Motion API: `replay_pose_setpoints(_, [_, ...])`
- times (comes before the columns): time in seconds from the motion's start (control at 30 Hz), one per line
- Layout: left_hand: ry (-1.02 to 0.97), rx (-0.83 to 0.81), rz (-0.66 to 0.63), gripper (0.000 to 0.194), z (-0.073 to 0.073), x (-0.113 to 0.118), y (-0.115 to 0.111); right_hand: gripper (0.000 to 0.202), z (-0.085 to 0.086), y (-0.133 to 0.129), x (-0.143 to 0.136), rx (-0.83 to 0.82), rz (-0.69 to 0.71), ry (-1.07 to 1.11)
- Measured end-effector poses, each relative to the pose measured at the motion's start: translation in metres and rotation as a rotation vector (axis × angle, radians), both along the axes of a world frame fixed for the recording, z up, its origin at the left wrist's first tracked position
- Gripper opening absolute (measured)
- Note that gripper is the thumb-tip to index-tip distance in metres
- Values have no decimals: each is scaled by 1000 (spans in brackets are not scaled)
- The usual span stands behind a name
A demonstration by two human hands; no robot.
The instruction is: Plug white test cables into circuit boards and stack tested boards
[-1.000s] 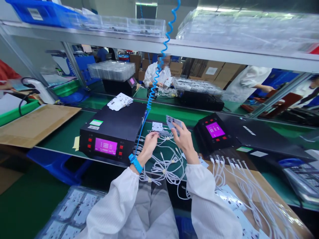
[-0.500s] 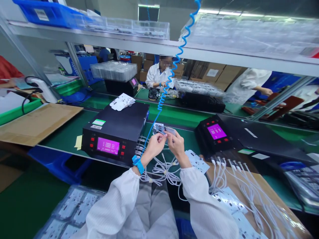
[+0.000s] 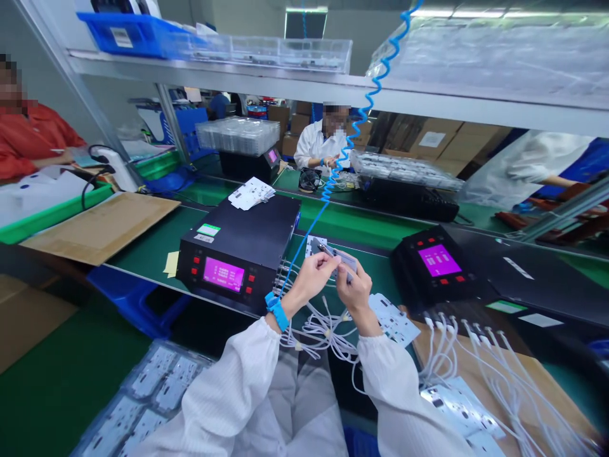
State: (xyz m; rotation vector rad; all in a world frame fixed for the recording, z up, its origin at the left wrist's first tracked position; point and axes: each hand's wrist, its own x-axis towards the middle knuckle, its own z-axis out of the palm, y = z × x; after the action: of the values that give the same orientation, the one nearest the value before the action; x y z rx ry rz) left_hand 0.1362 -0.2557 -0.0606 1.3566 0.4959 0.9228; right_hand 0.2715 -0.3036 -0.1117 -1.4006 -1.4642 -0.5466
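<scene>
A small pale circuit board (image 3: pixel 351 261) with dark parts along one edge is held tilted above the bench. My right hand (image 3: pixel 356 289) grips it from the right, thumb and fingers closed on it. My left hand (image 3: pixel 309 279), with a blue wrist strap (image 3: pixel 276 311), is closed in a pinch at the board's left edge, where the fingertips of both hands meet. Behind them a white board (image 3: pixel 314 245) lies on the green bench. Bundled white cables (image 3: pixel 328 330) lie below the hands. White circuit boards (image 3: pixel 394 319) rest right of my right wrist.
A black tester (image 3: pixel 228 235) with a lit screen stands left, boards (image 3: pixel 252 192) on top; another tester (image 3: pixel 428 254) stands right, cables plugged in. A coiled blue cord (image 3: pixel 364 111) hangs in front. Trays of boards (image 3: pixel 143 393) sit low left. Cardboard (image 3: pixel 99 225) lies left. A co-worker (image 3: pixel 318 146) sits opposite.
The whole view has shifted, so the bench appears farther right. Both hands stay closed at the circuit board, whose tilt looks slightly different.
</scene>
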Motion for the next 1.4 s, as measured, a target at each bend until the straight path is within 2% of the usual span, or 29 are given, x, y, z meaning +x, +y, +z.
replay_pose_setpoints(0.17, [40, 45, 54, 67, 5, -1, -3, 50, -1, 1, -4, 56, -90, 44])
replay_pose_setpoints(0.27, [97, 100, 104, 69, 1, -1, -3, 59, 4, 0, -4, 131, -190, 169])
replay_pose_setpoints(0.4, [214, 197, 147, 42, -14, 0, -3, 64, 23, -5, -4, 238, -336, 514])
replay_pose_setpoints(0.5, [269, 300, 156, 21, -22, 4, -7, 67, 37, -7, -3, 278, -377, 794])
replay_pose_setpoints(0.6, [288, 419, 127, 11, -22, 10, -12, 68, 43, -8, 0, 329, -335, 963])
replay_pose_setpoints(0.73, [295, 534, 119, 22, -18, 18, -16, 68, 42, -10, 3, 352, -323, 1045])
replay_pose_setpoints(0.87, [296, 587, 129, 19, -18, 23, -18, 63, 40, -11, 3, 360, -266, 1103])
replay_pose_setpoints(1.1, [252, 581, 106, 23, -19, 21, -22, 59, 38, -10, 3, 381, -93, 1056])
replay_pose_setpoints(1.27, [253, 546, 93, 19, -19, 21, -26, 63, 32, -15, 7, 256, -15, 1037])
replay_pose_setpoints(1.4, [290, 544, 90, 17, -20, 22, -27, 64, 27, -15, 4, 230, 0, 999])
